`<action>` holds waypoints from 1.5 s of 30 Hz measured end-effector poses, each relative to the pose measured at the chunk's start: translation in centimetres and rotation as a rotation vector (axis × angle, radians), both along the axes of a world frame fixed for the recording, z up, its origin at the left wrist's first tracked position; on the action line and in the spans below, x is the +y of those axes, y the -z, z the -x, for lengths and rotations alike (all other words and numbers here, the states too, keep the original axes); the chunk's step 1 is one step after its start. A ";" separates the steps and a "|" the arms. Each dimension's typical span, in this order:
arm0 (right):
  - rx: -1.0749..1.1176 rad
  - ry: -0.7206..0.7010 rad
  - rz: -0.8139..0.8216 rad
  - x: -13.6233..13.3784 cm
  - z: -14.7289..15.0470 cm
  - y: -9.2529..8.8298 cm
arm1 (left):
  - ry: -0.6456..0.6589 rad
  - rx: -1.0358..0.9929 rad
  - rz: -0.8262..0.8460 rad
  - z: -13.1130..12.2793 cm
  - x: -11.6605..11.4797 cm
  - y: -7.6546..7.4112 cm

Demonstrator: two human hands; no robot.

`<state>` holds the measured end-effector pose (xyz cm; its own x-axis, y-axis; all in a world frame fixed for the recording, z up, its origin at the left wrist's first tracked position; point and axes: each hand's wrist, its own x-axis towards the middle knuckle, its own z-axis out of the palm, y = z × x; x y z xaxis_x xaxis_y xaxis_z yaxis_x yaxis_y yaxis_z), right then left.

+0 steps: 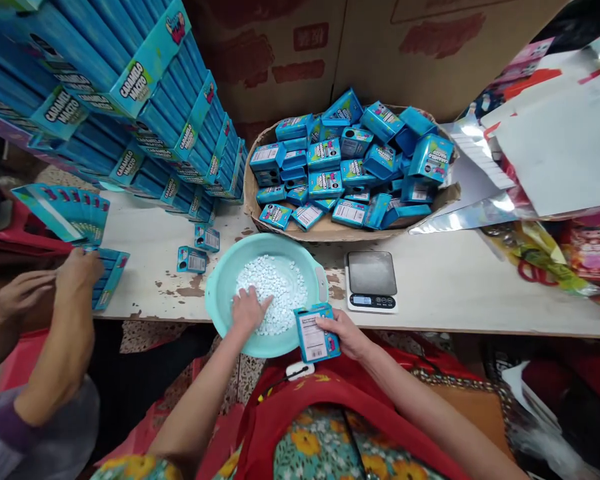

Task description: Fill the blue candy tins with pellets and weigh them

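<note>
My left hand (250, 311) is down in a pale turquoise bowl (214, 293), its thumb and fingers apart and the fingertips among small white candies (273, 283). No candy shows in its grip. In my right hand (347, 333) is a small blue candy box (313, 337), tilted over the bowl's right front rim, its printed label facing up. Thumb and fingers close around its right side. Beyond the bowl, a cut-down cardboard box (325, 235) holds many blue candy boxes (325, 155). A digital scale (372, 277) reading about zero lies right of the bowl.
Tall stacks of blue display cartons (145, 87) rise at the back left. Two small blue boxes (191, 260) stand left of the bowl. A co-worker's hands (77, 270) handle flat blue cards at far left. Papers (560, 140), plastic packets and red scissors (533, 272) lie right.
</note>
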<state>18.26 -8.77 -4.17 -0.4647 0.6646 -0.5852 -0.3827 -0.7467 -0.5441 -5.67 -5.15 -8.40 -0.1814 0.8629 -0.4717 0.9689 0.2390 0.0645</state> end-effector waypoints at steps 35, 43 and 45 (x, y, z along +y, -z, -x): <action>-1.135 -0.039 -1.076 3.8 8.5 -2.2 | -0.910 -1.596 -0.744 -4.0 3.9 -8.7; -1.168 -0.081 -1.080 5.1 8.1 -3.2 | -0.914 -1.625 -0.696 -3.8 4.8 -9.2; -1.155 -0.081 -1.075 5.3 8.0 -3.4 | -0.915 -1.645 -0.692 -3.9 4.9 -9.2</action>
<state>10.29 -3.47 -0.81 -0.1737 0.9820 0.0745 0.6163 0.1674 -0.7695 -1.81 -0.21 0.77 -0.4128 0.8580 -0.3056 -0.4729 0.0849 0.8770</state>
